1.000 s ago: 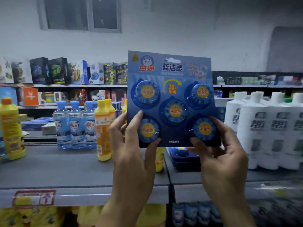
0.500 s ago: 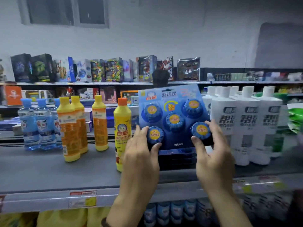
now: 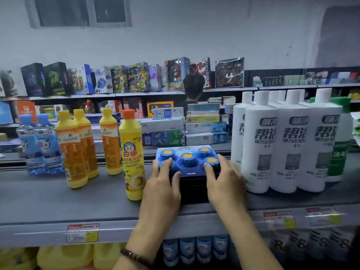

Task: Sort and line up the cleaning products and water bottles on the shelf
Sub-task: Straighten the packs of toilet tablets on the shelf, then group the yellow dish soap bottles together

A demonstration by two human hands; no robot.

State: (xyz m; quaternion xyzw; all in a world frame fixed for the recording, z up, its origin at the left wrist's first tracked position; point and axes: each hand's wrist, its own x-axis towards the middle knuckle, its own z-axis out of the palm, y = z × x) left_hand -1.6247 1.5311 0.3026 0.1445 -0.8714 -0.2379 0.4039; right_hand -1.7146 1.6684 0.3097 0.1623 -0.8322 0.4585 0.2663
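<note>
Left hand and right hand press blister pack flat, header pointing away.

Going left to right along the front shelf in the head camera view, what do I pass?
water bottles → three orange bottles with yellow caps → yellow bottle with orange cap → stack of blue blister packs → white bottles

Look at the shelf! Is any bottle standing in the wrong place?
Yes. The cat-label dish soap bottle with the orange cap stands alone near the front edge of the shelf, ahead of the yellow-capped orange bottles, which are themselves staggered rather than in a straight row. Nothing looks spilled or tipped over.
</note>
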